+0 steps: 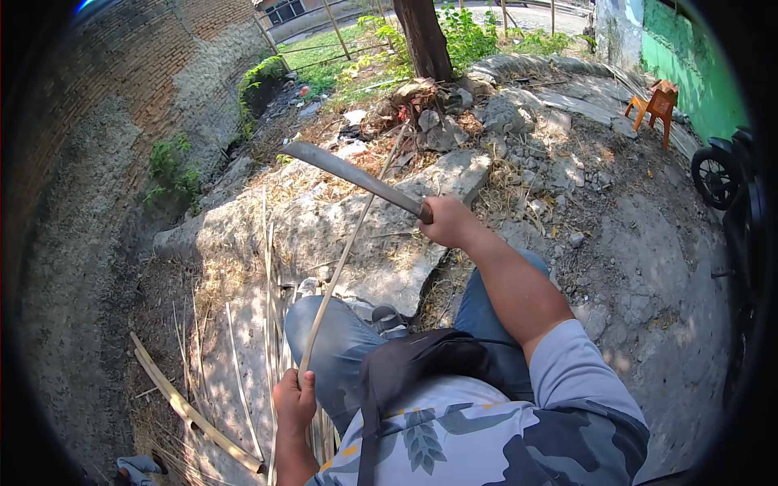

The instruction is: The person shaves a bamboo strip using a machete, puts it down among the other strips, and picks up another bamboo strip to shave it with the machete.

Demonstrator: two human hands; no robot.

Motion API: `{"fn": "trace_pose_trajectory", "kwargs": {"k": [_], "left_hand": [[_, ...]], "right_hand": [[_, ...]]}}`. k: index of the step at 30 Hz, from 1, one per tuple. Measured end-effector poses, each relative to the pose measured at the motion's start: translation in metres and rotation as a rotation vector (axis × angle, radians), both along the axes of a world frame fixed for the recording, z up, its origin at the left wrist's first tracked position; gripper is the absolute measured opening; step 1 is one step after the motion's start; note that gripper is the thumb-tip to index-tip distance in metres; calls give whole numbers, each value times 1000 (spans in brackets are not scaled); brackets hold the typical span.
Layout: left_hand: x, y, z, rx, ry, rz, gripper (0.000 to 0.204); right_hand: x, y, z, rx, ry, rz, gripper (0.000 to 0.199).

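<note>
My right hand (pixel 447 222) grips the handle of a long dark machete (pixel 348 172), its blade reaching up and to the left over a broken concrete slab (pixel 324 235). A long thin bamboo strip (pixel 348 251) is held at its near end by my left hand (pixel 293 401), low in the picture beside my left knee. The strip runs up and away, crossing under the blade. My legs in blue jeans and a black bag lie between the two hands.
Split bamboo strips (pixel 243 381) and a thicker bamboo pole (pixel 190 409) lie on the ground at left. A brick wall (pixel 105 105) curves along the left. Rubble and a tree trunk (pixel 423 36) stand ahead, an orange stool (pixel 655 104) and a motorbike wheel (pixel 715 178) at right.
</note>
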State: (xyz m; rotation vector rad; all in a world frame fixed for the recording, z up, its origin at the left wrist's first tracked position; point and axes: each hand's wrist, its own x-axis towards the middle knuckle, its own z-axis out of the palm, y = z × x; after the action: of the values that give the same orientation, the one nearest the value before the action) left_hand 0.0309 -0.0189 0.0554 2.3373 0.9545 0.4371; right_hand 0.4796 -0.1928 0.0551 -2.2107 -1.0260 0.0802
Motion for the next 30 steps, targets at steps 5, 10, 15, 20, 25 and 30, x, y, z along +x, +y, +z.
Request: {"fn": "trace_pose_trajectory", "kwargs": {"k": [5,10,15,20,25,30], "left_hand": [[28,-1,14,-8,-18,17,41],[15,2,6,16,-50,-38,41],[-12,4,-5,-78,-187,-9,45],[-2,2,-1,-23,-85,-24,45],[21,-1,0,-37,-76,-32,41],[19,-7,3,-14,17,-51,42]], "right_hand": [[-44,13,5,-123,-319,363,20],[-40,14,4,-167,-463,436,20],[2,-1,3,-63,-140,82,19],[-3,-3,5,22,33,-47,20],[-41,9,9,-123,-269,256,19],[-49,16,10,-310,-398,431,19]]}}
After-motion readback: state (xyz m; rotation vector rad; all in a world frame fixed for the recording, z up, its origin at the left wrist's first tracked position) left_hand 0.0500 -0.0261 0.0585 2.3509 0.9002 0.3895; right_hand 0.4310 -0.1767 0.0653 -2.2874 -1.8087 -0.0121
